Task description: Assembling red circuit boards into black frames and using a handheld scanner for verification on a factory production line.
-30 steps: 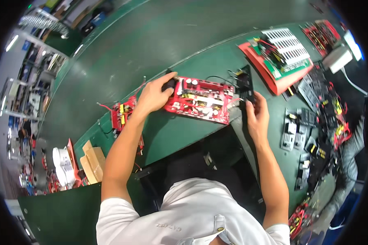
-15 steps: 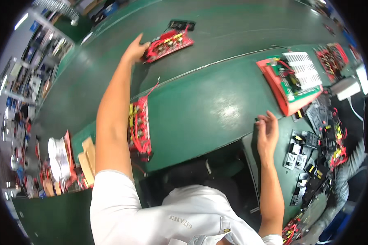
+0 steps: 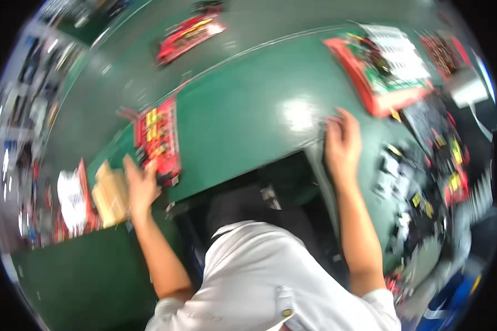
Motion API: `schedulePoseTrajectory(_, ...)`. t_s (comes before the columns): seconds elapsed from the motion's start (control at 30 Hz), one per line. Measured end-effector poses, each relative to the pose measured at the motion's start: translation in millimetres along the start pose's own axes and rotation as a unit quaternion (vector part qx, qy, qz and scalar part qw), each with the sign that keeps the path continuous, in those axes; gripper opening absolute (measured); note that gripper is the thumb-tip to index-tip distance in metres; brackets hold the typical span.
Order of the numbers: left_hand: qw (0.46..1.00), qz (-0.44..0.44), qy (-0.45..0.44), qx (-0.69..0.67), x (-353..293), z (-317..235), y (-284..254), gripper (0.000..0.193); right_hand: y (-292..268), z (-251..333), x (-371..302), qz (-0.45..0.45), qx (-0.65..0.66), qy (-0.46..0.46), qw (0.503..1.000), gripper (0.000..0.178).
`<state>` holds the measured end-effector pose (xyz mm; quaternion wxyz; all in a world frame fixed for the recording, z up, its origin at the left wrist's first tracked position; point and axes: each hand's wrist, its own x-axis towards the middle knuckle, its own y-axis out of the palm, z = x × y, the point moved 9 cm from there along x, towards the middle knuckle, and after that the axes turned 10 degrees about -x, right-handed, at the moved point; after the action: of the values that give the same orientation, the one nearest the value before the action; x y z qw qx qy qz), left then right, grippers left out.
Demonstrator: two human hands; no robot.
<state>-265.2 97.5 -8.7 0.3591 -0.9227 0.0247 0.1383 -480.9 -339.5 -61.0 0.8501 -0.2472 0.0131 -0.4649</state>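
Observation:
My left hand (image 3: 142, 185) is low beside the near end of a red circuit board assembly (image 3: 164, 135) with yellow parts and red wires. Its thumb and forefinger are apart, and blur hides whether they touch the board. My right hand (image 3: 345, 140) hovers over the right part of the bench near its front edge, fingers loosely bent and apart, with nothing visible in them. A second red board assembly (image 3: 189, 38) lies farther back, with a dark part (image 3: 207, 6) behind it, out of reach of both hands.
A green board with a white ribbed block (image 3: 397, 52) rests on an orange-red holder (image 3: 373, 102) at the right. Black and grey parts (image 3: 395, 171) and a grey flexible duct (image 3: 472, 215) lie beyond my right arm. Tan pieces (image 3: 110, 193) and a white roll (image 3: 73, 198) stand left.
My left hand has let go of the far red board and drawn back to the nearer one. The view has shifted, and my right hand stays over the bench's right part.

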Motion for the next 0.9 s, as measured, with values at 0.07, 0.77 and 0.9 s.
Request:
schedulePoseTrajectory(0.07,0.992,-0.068,0.001,-0.107,24,42,-16,0.093,4,18,1,-0.009,-0.022,-0.018,1.0,0.029)
schedulePoseTrajectory(0.77,0.787,0.278,0.55,-0.037,-4,-211,138,0.064,-209,-1,26,-0.023,-0.477,-0.051,0.877,0.077)
schedulePoseTrajectory(0.9,0.797,0.293,0.528,-0.004,13,-196,164,0.066,-226,-61,13,0.032,-0.576,0.024,0.817,0.08)
